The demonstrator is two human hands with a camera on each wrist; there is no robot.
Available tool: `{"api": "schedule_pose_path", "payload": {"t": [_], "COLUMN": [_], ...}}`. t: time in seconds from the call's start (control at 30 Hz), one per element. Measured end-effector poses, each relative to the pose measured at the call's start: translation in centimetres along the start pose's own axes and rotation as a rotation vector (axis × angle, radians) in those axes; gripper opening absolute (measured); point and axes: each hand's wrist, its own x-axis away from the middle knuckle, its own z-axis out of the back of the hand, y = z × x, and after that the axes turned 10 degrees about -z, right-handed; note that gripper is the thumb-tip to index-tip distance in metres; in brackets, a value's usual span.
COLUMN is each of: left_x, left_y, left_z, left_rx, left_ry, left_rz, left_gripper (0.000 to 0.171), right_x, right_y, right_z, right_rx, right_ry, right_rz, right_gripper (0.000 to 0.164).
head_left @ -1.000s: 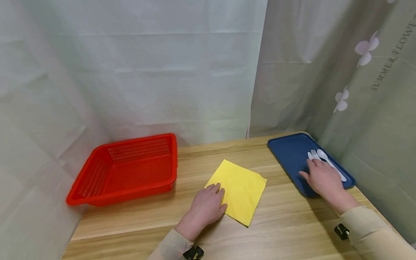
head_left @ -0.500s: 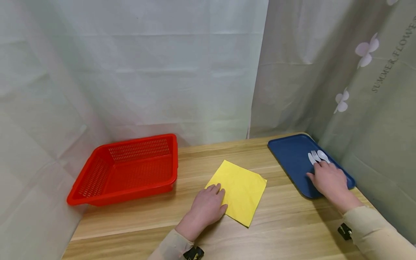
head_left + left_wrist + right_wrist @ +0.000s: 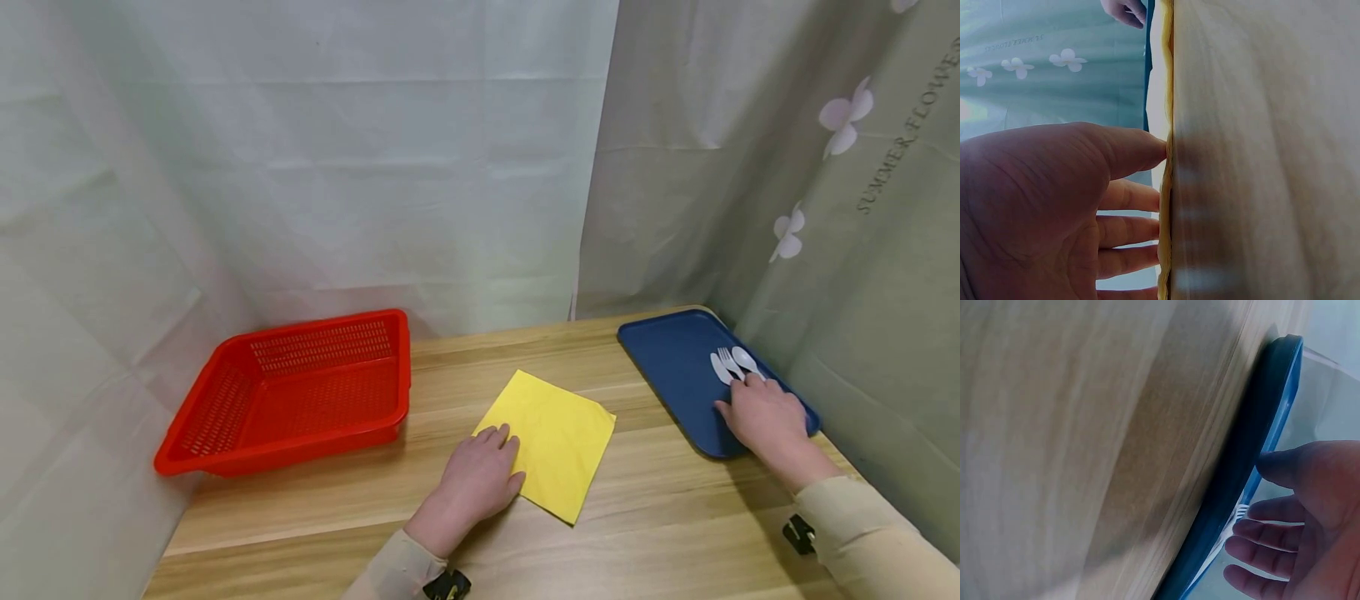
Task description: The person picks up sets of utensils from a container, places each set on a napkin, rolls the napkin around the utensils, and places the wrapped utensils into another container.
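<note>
A square of folded yellow cloth point(image 3: 558, 437) lies on the table, its layered edge point(image 3: 1167, 81) seen side-on in the left wrist view. My left hand point(image 3: 477, 479) rests on its near left part, fingertips and thumb touching it. At the right, a white plastic knife point(image 3: 719, 368), fork point(image 3: 727, 360) and spoon point(image 3: 743, 357) lie side by side on a blue tray point(image 3: 663, 346). Over their handles is my right hand point(image 3: 765, 417), which hides those ends. The right wrist view shows its fingers point(image 3: 1272, 534) loosely bent with nothing held between them.
A red plastic basket point(image 3: 322, 400) with slotted walls stands on the left of the wooden table point(image 3: 637, 517). Pale curtains point(image 3: 375, 167) hang close behind the table and along both sides. The tray sits at the table's right edge.
My right hand has drawn back slightly toward me and to the right, uncovering more of the knife and fork heads. The left hand and the cloth have stayed in place.
</note>
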Motion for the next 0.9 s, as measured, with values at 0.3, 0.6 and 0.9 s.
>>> {"api": "schedule_pose_path", "payload": {"t": [0.3, 0.6, 0.9], "left_x": [0.00, 0.01, 0.01], "left_y": [-0.01, 0.05, 0.04], "left_z": [-0.05, 0.03, 0.04], "left_rx": [-0.003, -0.005, 0.002], "left_ry": [0.004, 0.003, -0.002], "left_rz": [-0.002, -0.001, 0.004], "left_gripper": [0.055, 0.055, 0.055], "right_x": [-0.21, -0.28, -0.27], "right_y": [0.47, 0.70, 0.58], "right_z": [-0.32, -0.43, 0.01], "right_rx": [-0.005, -0.017, -0.021], "right_ry": [-0.018, -0.027, -0.046], "right_rz": [-0.006, -0.012, -0.015], "right_gripper": [0.040, 0.032, 0.026]}}
